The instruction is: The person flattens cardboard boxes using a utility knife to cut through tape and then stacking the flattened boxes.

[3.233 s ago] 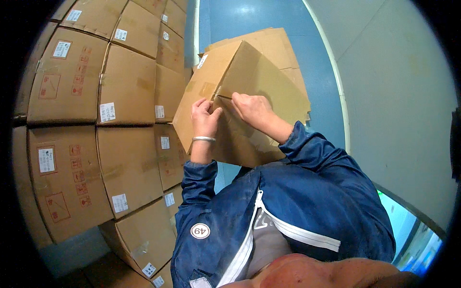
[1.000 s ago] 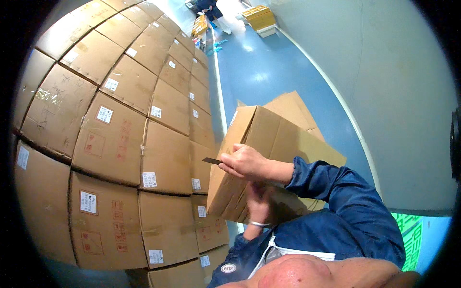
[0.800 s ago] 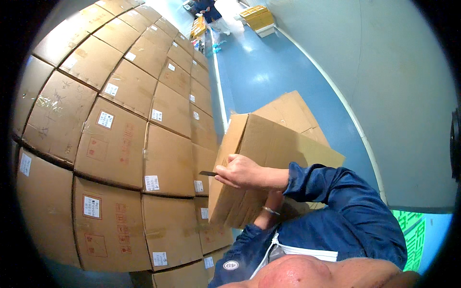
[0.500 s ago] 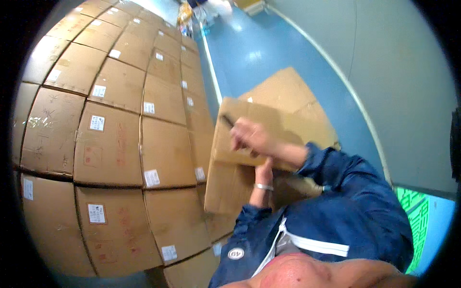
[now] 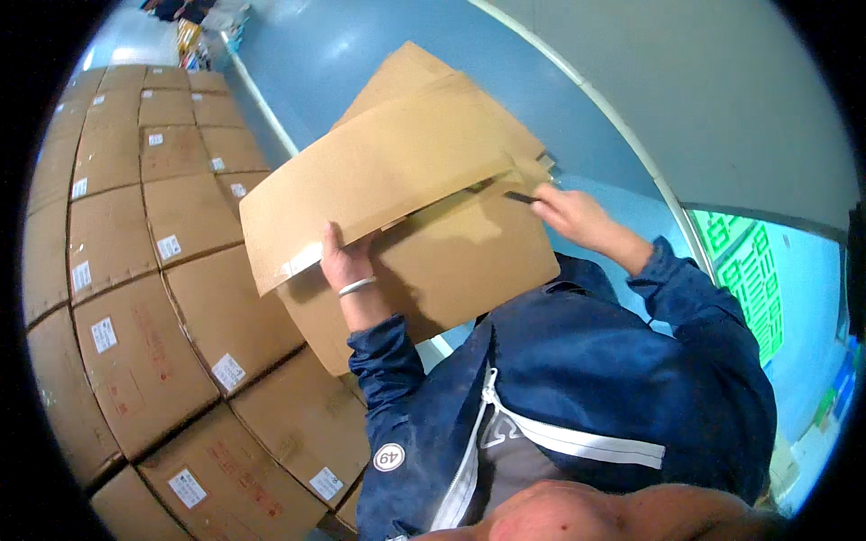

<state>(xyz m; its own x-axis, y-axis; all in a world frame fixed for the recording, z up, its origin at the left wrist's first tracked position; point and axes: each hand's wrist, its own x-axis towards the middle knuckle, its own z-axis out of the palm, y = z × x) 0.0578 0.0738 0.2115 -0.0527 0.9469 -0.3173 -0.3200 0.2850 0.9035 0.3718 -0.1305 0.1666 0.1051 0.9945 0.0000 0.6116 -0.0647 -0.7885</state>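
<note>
In front of me is a brown cardboard carton with a gap running along its top seam. My left hand grips the edge of the far flap near its left end, thumb on top and fingers hidden in the gap. A white band circles that wrist. At the seam's right end, my right hand is closed round a slim dark tool, seemingly a box cutter. Its tip points left toward the gap; whether it touches the cardboard I cannot tell.
Rows of closed, labelled brown cartons stand along the left. Beyond the carton in front of me lies more cardboard on the blue floor. A grey wall runs along the right, with a bright green-lettered panel below it.
My right hand has moved right with the dark tool, to the seam's right end. My left hand has shifted left and now holds the flap, raised with a gap beneath. The view has turned.
</note>
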